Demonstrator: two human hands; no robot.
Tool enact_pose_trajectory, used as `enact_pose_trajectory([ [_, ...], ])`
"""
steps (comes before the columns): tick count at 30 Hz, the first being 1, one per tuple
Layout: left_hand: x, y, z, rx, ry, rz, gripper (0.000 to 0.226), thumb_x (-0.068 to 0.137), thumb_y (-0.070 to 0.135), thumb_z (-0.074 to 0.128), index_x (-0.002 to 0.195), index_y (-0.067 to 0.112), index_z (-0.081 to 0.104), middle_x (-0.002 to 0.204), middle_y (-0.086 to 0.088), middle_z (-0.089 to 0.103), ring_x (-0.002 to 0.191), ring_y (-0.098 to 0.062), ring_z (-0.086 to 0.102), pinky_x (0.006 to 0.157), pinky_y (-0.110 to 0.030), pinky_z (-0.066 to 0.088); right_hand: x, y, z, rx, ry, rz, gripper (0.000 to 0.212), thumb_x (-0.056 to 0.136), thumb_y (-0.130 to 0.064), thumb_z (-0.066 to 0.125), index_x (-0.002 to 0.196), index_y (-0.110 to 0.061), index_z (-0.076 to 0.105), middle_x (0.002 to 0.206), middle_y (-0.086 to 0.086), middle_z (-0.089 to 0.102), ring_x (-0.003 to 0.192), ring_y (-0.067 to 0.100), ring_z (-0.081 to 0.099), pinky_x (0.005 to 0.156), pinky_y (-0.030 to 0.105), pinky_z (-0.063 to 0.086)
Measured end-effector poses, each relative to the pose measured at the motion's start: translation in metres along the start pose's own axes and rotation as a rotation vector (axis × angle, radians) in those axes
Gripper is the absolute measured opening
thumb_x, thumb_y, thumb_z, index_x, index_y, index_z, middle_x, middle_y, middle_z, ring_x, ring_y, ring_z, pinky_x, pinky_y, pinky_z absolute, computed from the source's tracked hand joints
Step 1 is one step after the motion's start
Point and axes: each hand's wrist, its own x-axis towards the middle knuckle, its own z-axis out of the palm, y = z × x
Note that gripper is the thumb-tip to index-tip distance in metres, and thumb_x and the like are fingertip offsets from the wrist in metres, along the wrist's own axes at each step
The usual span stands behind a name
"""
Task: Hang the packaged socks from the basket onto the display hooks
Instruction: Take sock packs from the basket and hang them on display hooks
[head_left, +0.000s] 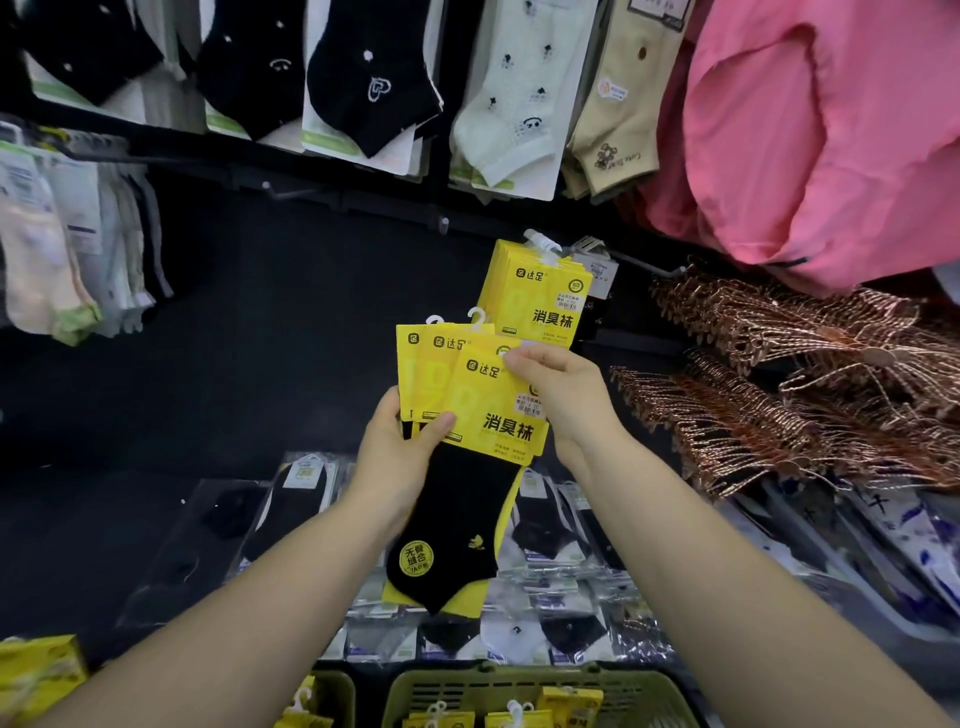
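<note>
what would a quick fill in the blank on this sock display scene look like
The left hand and right hand hold fanned sock packs with ____ cards.
The front sock is ____.
The basket below is ____.
The garment at upper right is ____.
Missing: yellow, black, green, pink.

My left hand (400, 452) grips a fan of yellow-carded black sock packs (493, 413), and my right hand (566, 400) pinches the front pack's top corner. Matching hung packs (540, 301) sit just above; a green basket (467, 680) below holds more.
</note>
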Motion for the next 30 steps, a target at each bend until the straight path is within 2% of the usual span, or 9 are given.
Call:
enact_pose_trajectory([
  [2,0.001,-0.001,-0.001,-0.004,-0.020,0.000,0.026,0.089,0.011,0.064,0.100,0.033,0.059,0.096,0.007,0.073,0.094,-0.014,0.069,0.082,-0.035,0.054,0.002,-0.002,-0.002,0.094,-0.005,0.073,0.012,0.082,-0.012,0.070,0.072,-0.019,0.070,0.084,0.001,0.072,0.083,0.022,0.069,0.065,0.037,0.059],
  [6,0.005,-0.003,0.000,0.005,-0.033,0.001,0.023,0.088,0.017,0.065,0.101,0.036,0.058,0.096,0.012,0.072,0.092,-0.009,0.068,0.082,-0.032,0.053,0.009,-0.002,-0.005,0.026,0.048,0.001,0.012,0.084,-0.016,0.069,0.073,-0.021,0.070,0.098,0.005,0.070,0.097,0.026,0.065,0.083,0.041,0.055],
  [9,0.009,-0.003,0.001,-0.026,-0.011,-0.015,0.016,0.095,0.024,0.055,0.100,0.039,0.059,0.101,0.013,0.071,0.096,-0.007,0.066,0.084,-0.030,0.051,0.018,-0.010,-0.012,-0.019,0.109,-0.074,0.010,0.083,-0.019,0.070,0.074,-0.023,0.070,0.100,0.002,0.071,0.104,0.021,0.062,0.086,0.041,0.052],
  [12,0.014,-0.002,-0.006,0.045,0.045,0.017,0.018,0.098,0.023,0.050,0.098,0.040,0.058,0.102,0.015,0.069,0.098,-0.004,0.063,0.081,-0.024,0.048,0.036,-0.028,-0.020,-0.019,0.211,-0.157,0.011,0.083,-0.019,0.071,0.073,-0.024,0.070,0.092,-0.008,0.070,0.095,0.007,0.062,0.077,0.030,0.050],
  [17,0.022,-0.006,-0.021,0.130,0.119,0.010,0.015,0.098,0.024,0.049,0.095,0.037,0.056,0.100,0.011,0.066,0.094,-0.006,0.062,0.069,-0.021,0.046,0.072,-0.057,-0.024,0.020,0.322,-0.218,0.009,0.084,-0.014,0.069,0.076,-0.017,0.070,0.089,0.007,0.069,0.090,0.024,0.063,0.082,0.044,0.054],
  [20,0.024,-0.010,-0.028,0.153,0.115,-0.005,0.014,0.098,0.024,0.049,0.094,0.036,0.056,0.101,0.010,0.066,0.095,-0.008,0.062,0.070,-0.023,0.047,0.090,-0.062,-0.019,0.001,0.262,-0.215,0.008,0.085,-0.014,0.068,0.078,-0.017,0.071,0.084,0.006,0.068,0.084,0.023,0.062,0.082,0.043,0.054],
  [23,0.027,-0.012,-0.033,0.154,0.096,-0.010,0.015,0.098,0.024,0.049,0.095,0.036,0.057,0.102,0.009,0.067,0.096,-0.009,0.063,0.073,-0.025,0.048,0.101,-0.057,-0.013,-0.021,0.243,-0.168,0.013,0.087,-0.017,0.066,0.076,-0.022,0.070,0.088,0.005,0.068,0.091,0.026,0.063,0.081,0.042,0.054],
  [28,0.028,-0.009,-0.029,0.091,0.034,-0.052,0.016,0.098,0.024,0.051,0.099,0.037,0.059,0.105,0.009,0.069,0.098,-0.010,0.065,0.081,-0.029,0.050,0.106,-0.051,-0.008,-0.006,0.322,-0.212,0.013,0.088,-0.014,0.063,0.079,-0.020,0.071,0.079,-0.003,0.064,0.083,0.019,0.061,0.062,0.029,0.054],
  [30,0.028,-0.005,-0.026,0.048,0.007,-0.082,0.017,0.098,0.024,0.050,0.102,0.037,0.060,0.103,0.011,0.071,0.094,-0.007,0.067,0.077,-0.025,0.051,0.103,-0.046,-0.011,-0.111,0.414,-0.248,0.005,0.087,-0.017,0.063,0.085,-0.020,0.067,0.092,0.001,0.065,0.092,0.020,0.061,0.080,0.037,0.055],
])
